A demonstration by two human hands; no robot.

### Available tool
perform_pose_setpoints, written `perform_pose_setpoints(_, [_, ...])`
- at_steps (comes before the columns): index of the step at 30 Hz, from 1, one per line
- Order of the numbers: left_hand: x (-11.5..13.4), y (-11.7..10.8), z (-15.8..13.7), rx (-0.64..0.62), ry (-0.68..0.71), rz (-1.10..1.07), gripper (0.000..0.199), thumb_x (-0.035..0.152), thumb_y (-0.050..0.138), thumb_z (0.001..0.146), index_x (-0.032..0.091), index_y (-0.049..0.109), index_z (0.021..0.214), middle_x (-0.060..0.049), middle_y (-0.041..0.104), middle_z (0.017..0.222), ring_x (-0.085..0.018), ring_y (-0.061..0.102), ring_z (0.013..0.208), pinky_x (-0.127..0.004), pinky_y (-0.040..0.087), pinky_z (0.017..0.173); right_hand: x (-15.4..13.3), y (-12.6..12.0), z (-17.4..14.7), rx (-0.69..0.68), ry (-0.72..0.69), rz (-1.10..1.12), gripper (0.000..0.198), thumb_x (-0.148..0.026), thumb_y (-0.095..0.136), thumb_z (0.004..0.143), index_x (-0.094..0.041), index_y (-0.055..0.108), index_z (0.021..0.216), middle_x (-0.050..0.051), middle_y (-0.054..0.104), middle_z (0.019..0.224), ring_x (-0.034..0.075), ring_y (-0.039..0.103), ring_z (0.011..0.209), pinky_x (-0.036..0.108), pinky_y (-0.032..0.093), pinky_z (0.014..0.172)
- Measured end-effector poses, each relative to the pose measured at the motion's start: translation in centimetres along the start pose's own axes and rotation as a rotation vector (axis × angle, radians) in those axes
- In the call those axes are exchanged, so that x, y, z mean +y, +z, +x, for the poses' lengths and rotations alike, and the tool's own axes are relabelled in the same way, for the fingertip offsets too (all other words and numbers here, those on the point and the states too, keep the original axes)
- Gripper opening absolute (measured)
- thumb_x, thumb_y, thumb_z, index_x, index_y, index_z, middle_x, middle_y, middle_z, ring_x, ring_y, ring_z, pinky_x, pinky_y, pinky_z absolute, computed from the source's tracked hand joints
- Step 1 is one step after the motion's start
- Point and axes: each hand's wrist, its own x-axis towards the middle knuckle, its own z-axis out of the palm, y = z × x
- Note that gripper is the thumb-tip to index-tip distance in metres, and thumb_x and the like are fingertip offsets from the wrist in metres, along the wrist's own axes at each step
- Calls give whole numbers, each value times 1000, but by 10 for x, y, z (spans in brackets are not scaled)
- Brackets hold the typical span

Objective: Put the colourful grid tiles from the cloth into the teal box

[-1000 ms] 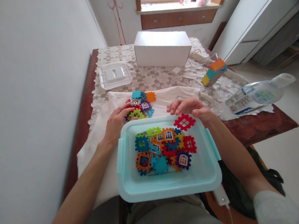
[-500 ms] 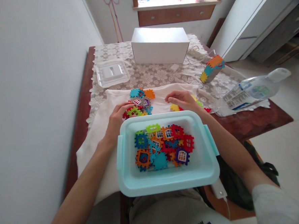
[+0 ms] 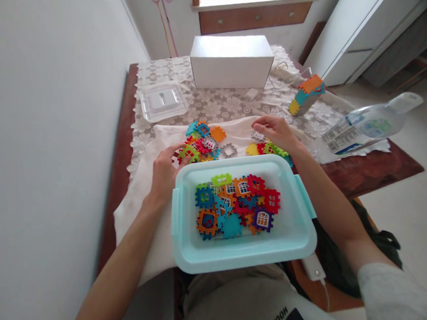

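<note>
Head view: nearest, a pale-turquoise rectangular plastic tub (image 3: pixel 247 263) is sitting between the forearms, probably placed there for easy reach; whether table or lap is bearing it, I cannot tell. Its high walls are penning in a loose pile of multicoloured, notch-edged plastic building tiles (image 3: pixel 232 225), some showing window lattices.

Just beyond the rim, the left hand (image 3: pixel 164 170) is cupping the left edge of a mixed tile heap (image 3: pixel 187 154), its thumb and fingers parted around a lime-green tile, seemingly to steady the heap; whether they are pinching anything, I cannot tell. A grey square frame tile (image 3: pixel 229 150) is lying right of that heap. A second, smaller tile heap (image 3: pixel 270 149) is resting nearer the right wrist. The right hand (image 3: pixel 279 133) is hovering over a pale-grey lattice tile (image 3: pixel 258 135), fingers bent loosely with thumb near forefinger; no tile is showing between them, but contact is unclear. A plain white cloth (image 3: pixel 145 231) is lying beneath, perhaps making small tiles easier to see.

Farther off, a clear plastic bottle (image 3: pixel 367 126) is leaning at the right, an assembled tile block (image 3: pixel 307 94) is standing behind it, and a white box (image 3: pixel 231 62) is occupying the far end.
</note>
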Motion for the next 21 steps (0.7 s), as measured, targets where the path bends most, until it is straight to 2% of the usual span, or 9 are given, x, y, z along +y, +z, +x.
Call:
perform_pose_setpoints(2, [1,1,-1,37,0,-80,36,39,81,97,26,83,130,-8,87,129,-25,79,99,-40,65,91,0,3,0,5,17,57,42,-65,84,92,-24,85,103,7,86,100,25,77,94,42,63,90])
perform_pose_setpoints(7, [6,8,-6,106,-54,-322,43,38,87,93,26,80,134,-7,86,120,-22,79,99,-38,67,94,0,10,0,-38,-7,111,40,-62,84,93,-22,85,99,6,85,100,23,76,93,40,61,91])
perform_pose_setpoints(9, [9,8,-5,150,-56,-450,41,37,91,91,26,81,129,-7,85,120,-21,80,103,-38,68,98,1,12,0,-64,-9,125,38,-60,84,93,-22,85,99,6,86,100,23,75,93,40,61,92])
perform_pose_setpoints(12, [11,2,-1,270,-56,-622,37,37,98,84,27,80,114,-5,85,118,-20,81,105,-37,68,101,1,15,-1,-75,-21,131,37,-58,83,94,-22,85,101,6,86,104,22,75,94,41,60,94])
perform_pose_setpoints(14, [11,-6,3,317,-86,-737,39,40,100,83,30,79,114,-2,84,115,-20,81,105,-37,69,101,0,16,-2,-76,-31,134,37,-58,82,94,-21,84,101,7,85,103,22,75,93,40,60,92])
perform_pose_setpoints(16, [13,-15,3,298,-123,-823,43,47,98,86,35,77,121,-1,83,124,-21,81,113,-38,69,105,-1,16,-2,-75,-43,119,37,-58,80,96,-21,84,101,7,85,102,22,75,92,40,59,89])
perform_pose_setpoints(18, [18,-21,-1,227,-163,-835,48,57,95,88,38,75,128,-3,82,135,-23,81,120,-40,71,105,-2,15,-3,-68,-64,45,36,-57,77,99,-21,83,102,7,84,101,23,74,90,39,59,86])
perform_pose_setpoints(21, [31,-26,-11,67,-140,-766,54,65,99,80,35,76,118,-6,83,124,-25,82,105,-40,74,91,-2,10,-5,-74,-108,-216,31,-50,71,103,-22,84,101,9,82,97,25,70,86,42,57,85])
